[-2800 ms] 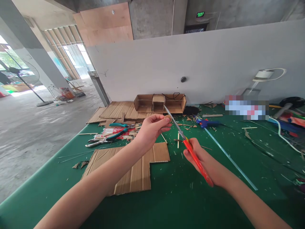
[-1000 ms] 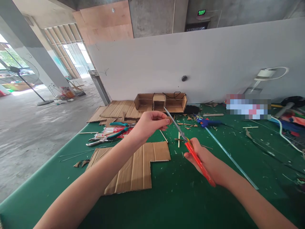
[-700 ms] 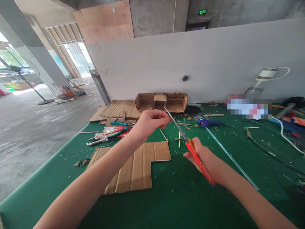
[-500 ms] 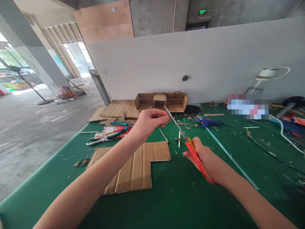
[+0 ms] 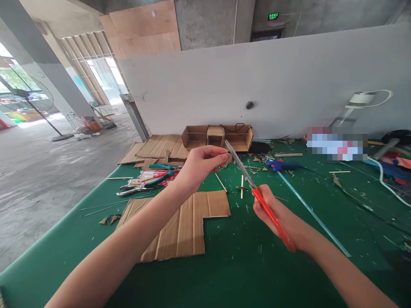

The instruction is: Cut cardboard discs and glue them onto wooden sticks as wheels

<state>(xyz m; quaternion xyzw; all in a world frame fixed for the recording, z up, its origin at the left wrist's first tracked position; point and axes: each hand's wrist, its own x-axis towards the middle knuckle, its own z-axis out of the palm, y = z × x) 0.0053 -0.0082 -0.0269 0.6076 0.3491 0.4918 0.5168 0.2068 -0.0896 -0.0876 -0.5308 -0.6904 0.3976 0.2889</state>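
Observation:
My left hand [image 5: 207, 161] pinches a small piece of brown cardboard [image 5: 228, 161] between thumb and fingers, above the green table [image 5: 244, 265]. My right hand [image 5: 274, 209] is wrapped round the red handles of a pair of scissors [image 5: 272, 218]. Their blades point up and left, with the tips close beside the cardboard piece; whether they touch it I cannot tell. Below my left forearm lies a larger notched sheet of corrugated cardboard [image 5: 180, 231]. Behind the hands stands an open cardboard box structure [image 5: 239, 137] with a black cord on it.
Pliers with teal handles [image 5: 157, 179] lie left, on red and white packets. A blue glue gun [image 5: 281, 165] with a long clear glue stick [image 5: 314, 214] rests to the right. Cardboard sheets [image 5: 160, 146] are stacked at the back left. Scraps and thin sticks are scattered about.
The scissors have swung to a steeper angle and their handles have come together, moving slightly right and down with my right hand. My left hand stays nearly in place, and more of the cardboard piece shows.

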